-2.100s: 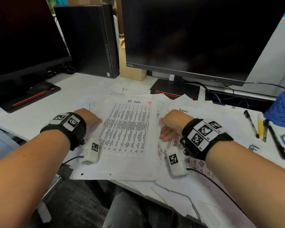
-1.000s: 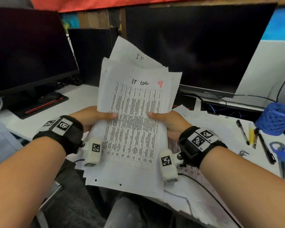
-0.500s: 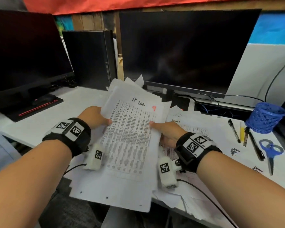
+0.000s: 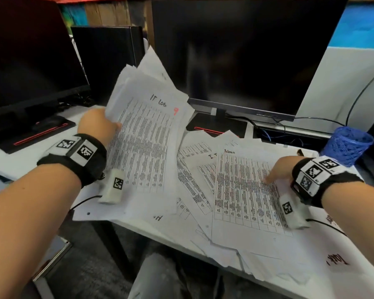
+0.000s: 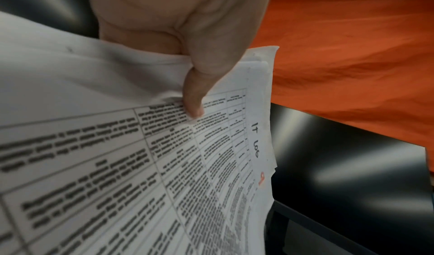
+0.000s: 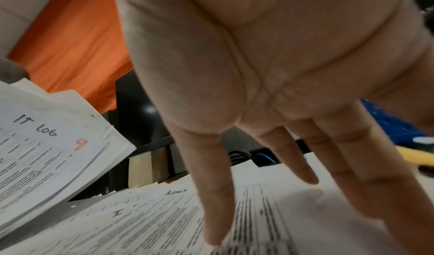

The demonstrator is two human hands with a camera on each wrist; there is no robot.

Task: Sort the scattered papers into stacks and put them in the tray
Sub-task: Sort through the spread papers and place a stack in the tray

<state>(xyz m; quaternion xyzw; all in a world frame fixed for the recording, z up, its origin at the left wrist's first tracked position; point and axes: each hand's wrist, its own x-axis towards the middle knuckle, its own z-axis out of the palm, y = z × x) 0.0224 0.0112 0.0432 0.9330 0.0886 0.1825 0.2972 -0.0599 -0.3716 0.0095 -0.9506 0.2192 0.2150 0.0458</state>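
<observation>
Left hand (image 4: 96,126): thumb pinching the raised "IT log" 9 stack (image 4: 147,139).
Right hand (image 4: 282,169): fingers spread, pressing the "Admin" sheet (image 4: 244,190) beneath it.

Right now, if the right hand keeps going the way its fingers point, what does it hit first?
The right hand points down at the desk; its straight fingers would first meet the "Admin" sheet, topmost of the loose papers there. Contact looks imminent or already made.
</observation>
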